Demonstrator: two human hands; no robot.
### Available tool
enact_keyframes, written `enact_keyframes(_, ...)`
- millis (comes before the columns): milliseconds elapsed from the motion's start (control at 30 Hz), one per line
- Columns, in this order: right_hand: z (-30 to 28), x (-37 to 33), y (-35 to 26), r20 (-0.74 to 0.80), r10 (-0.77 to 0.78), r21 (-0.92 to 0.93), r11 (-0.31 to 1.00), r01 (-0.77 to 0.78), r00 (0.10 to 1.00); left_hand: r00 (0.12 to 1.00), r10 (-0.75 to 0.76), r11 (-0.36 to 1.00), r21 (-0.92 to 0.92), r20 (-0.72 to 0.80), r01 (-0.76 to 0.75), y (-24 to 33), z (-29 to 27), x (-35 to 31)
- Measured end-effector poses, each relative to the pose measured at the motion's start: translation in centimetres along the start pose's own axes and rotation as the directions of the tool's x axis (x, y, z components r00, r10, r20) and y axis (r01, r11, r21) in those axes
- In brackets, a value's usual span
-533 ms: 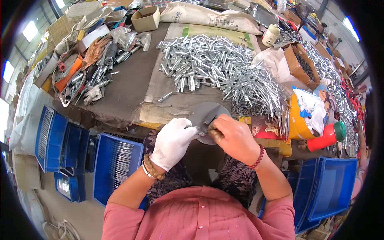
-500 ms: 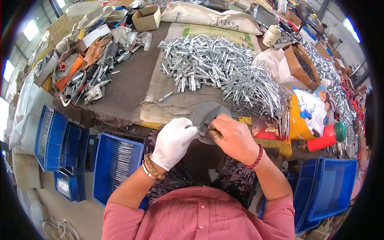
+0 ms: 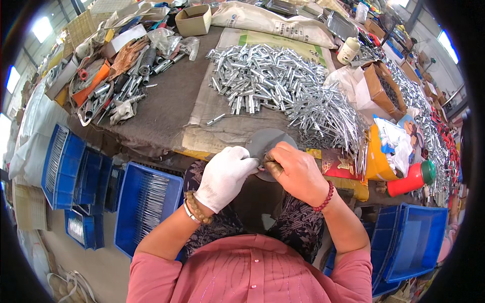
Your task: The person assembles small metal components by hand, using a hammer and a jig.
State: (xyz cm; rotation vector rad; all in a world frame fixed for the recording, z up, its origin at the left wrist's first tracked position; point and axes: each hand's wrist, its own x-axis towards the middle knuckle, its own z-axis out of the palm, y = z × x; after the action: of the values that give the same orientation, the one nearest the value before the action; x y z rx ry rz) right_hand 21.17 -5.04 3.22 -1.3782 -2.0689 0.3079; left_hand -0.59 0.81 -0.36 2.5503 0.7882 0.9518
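Observation:
My left hand (image 3: 227, 177), in a white glove, is closed with thumb and fingers pinched together. Bare and also pinched, my right hand (image 3: 295, 171) meets it fingertip to fingertip. Whatever sits between the fingers is too small and too covered to name. Both hands are over the near side of a round grey disc (image 3: 268, 137) at the table's front edge. Beyond the disc lies a big heap of short silvery metal tubes (image 3: 268, 76). Thin metal rods (image 3: 331, 113) are piled at the heap's right, and one loose tube (image 3: 215, 119) lies apart at its left.
Blue bins (image 3: 121, 202) with metal rods stand low on the left; stacked blue bins (image 3: 417, 245) are at the lower right. Tools and gloves (image 3: 126, 65) clutter the table's left. A cardboard box (image 3: 381, 88), a yellow container (image 3: 376, 156) and a red jar (image 3: 406, 183) stand right.
The view has shifted slightly. My hands have drawn closer together at the fingertips, with the left fingers now more curled over; both stay by the disc.

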Motion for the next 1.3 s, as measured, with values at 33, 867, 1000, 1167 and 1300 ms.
enact_keyframes(33, 0.0, 0.0, 0.0, 0.001, -0.002, 0.002, 1.000, 0.002, 1.000, 1.000, 0.000, 1.000, 0.011, 0.002, 0.000, 0.0, 0.0, 0.0)
enact_keyframes(867, 0.5, 0.2, -0.8, 0.091, -0.013, -0.196, 0.980, 0.031, 0.996, 1.000, -0.005, 1.000, 0.020, -0.005, 0.005, 0.0, 0.2, 0.1)
enact_keyframes(1000, 0.2, -0.5, -0.4, 0.061, -0.028, -0.189, 0.981, 0.039, 0.998, 1.000, -0.028, 1.000, -0.005, 0.015, 0.028, 0.0, 0.1, 0.2)
enact_keyframes(1167, -2.7, -2.3, -0.7, -0.106, 0.063, -0.248, 0.965, -0.087, 0.992, 0.999, -0.025, 0.999, 0.022, 0.027, 0.025, -0.1, 0.1, 0.0)
enact_keyframes(1300, -2.8, -4.0, 0.7, -0.095, 0.175, -0.375, 0.906, -0.198, 0.980, 1.000, -0.022, 0.998, -0.055, -0.013, 0.022, 0.3, -0.1, 0.1)
